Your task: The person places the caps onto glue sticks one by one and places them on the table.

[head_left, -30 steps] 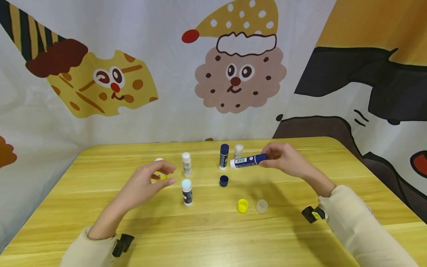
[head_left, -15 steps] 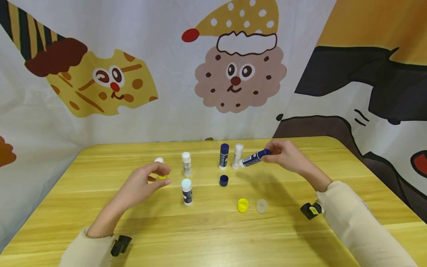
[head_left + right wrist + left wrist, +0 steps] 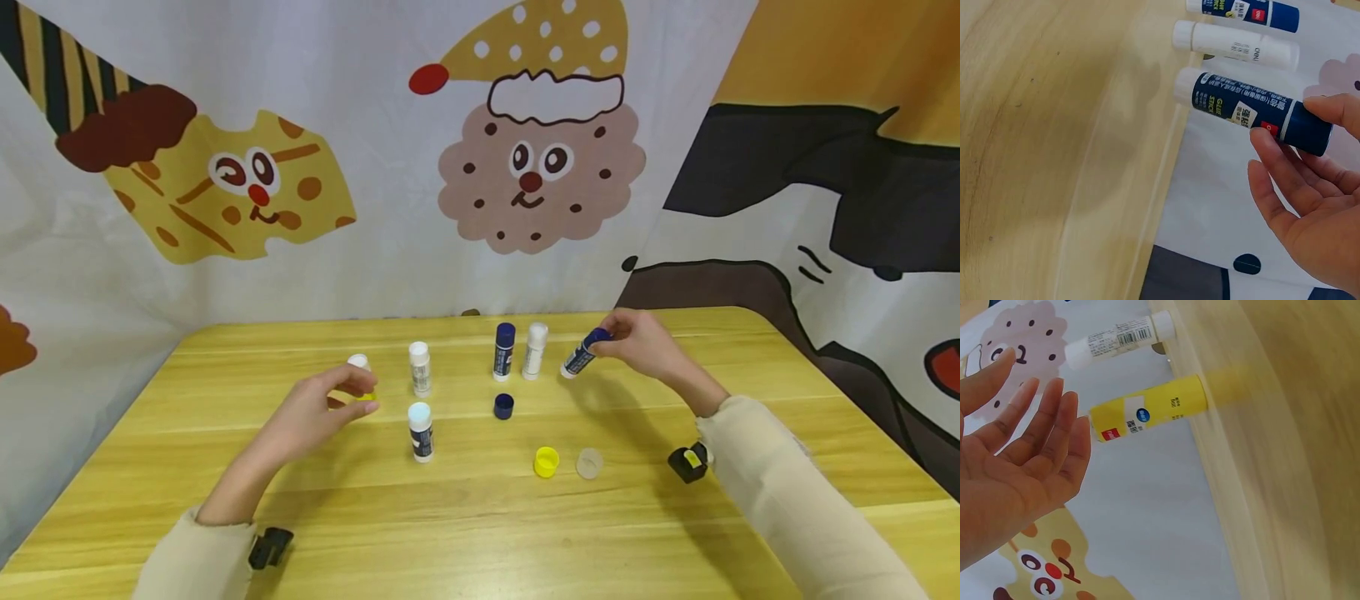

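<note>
My right hand [image 3: 647,350] pinches the dark blue cap end of a glue stick [image 3: 581,356], which leans with its white base down by the tabletop; contact with the wood I cannot tell. Beside it stand a white glue stick [image 3: 535,353] and another dark blue glue stick [image 3: 504,352], both capped and upright. My left hand [image 3: 311,417] holds nothing, its fingers apart and gently bent. Just past those fingers is a yellow glue stick [image 3: 1147,411], partly hidden by the hand in the head view. A white glue stick [image 3: 421,371] stands right of it.
An uncapped glue stick [image 3: 422,435] with a dark label stands nearer the front. Three loose caps lie on the wooden table [image 3: 480,533]: dark blue [image 3: 503,407], yellow [image 3: 546,462] and clear [image 3: 589,463]. A printed curtain [image 3: 390,275] hangs behind the far edge.
My right hand has swung the dark blue glue stick from nearly level to a steep lean, moving it right and lower, clear of the white one. The left hand has drawn back slightly left.
</note>
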Motion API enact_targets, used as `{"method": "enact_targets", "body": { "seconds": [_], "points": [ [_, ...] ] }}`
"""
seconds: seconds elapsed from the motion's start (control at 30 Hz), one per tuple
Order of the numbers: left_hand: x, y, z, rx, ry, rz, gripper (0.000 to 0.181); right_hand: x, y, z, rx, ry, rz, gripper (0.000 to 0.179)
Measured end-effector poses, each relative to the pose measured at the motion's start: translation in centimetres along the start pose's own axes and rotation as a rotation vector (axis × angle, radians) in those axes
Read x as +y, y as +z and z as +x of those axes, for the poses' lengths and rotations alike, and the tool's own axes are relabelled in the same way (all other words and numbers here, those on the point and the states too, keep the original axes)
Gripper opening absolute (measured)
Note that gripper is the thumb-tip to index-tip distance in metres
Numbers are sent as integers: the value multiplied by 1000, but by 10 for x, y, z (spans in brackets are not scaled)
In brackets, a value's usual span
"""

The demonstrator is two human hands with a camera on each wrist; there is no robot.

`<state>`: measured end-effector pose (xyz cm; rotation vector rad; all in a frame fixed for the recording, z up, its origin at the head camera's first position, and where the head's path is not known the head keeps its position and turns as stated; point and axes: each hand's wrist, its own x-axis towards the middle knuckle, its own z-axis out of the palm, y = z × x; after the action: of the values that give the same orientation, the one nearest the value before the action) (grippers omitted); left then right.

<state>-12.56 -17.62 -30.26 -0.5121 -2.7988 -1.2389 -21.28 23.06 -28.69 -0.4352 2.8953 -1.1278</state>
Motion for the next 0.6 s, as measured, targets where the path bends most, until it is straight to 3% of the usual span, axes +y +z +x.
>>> {"method": "enact_targets", "body": {
  "seconds": [0.6],
  "points": [
    [-13, -2, 0, -12, -28, 13, 22, 10, 21, 18, 10, 10, 60, 29]
  ]
}}
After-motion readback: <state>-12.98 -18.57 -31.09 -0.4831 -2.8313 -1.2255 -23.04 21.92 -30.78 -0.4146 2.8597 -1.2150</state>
